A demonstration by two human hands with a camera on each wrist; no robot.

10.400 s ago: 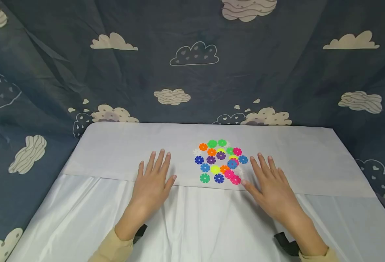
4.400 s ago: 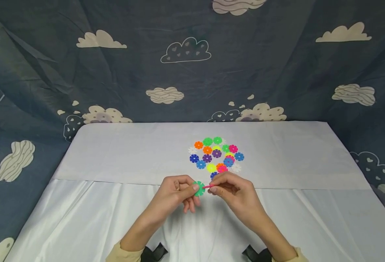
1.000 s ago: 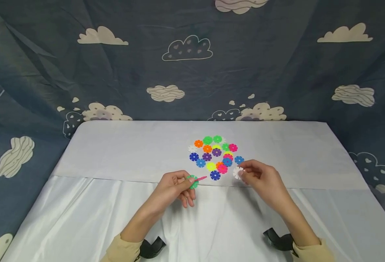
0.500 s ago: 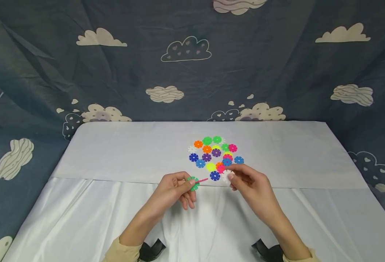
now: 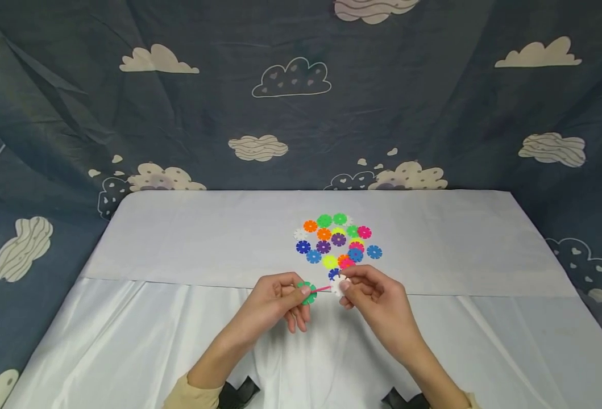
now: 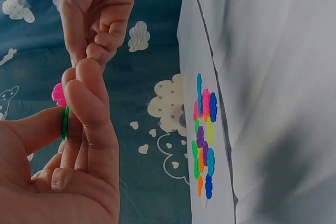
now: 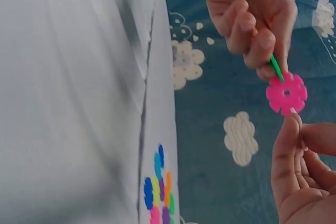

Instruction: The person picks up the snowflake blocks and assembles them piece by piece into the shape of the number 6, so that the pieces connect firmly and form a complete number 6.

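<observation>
Between thumb and fingers my left hand (image 5: 275,301) pinches a green notched plastic disc (image 5: 308,292). A pink snowflake disc (image 7: 286,94) is slotted into it crosswise and appears edge-on in the head view, pointing right. My right hand (image 5: 380,304) pinches a white snowflake disc (image 5: 337,285) against the free edge of the pink one; the right wrist view shows them meeting, but I cannot tell whether their slots interlock. Both hands are raised above the table's near part. In the left wrist view the green disc (image 6: 65,123) is seen edge-on and the white disc is hidden.
Several loose snowflake discs in many colours lie just beyond the hands, among them a purple disc (image 5: 323,246), a light-blue disc (image 5: 374,251) and an orange disc (image 5: 310,226). They rest on a white cloth-covered table (image 5: 188,238). A dark cloud-patterned curtain (image 5: 301,125) hangs behind.
My right hand has picked up the white disc from the pile's right side and brought it left to the pink one. My left hand keeps holding the joined green and pink discs.
</observation>
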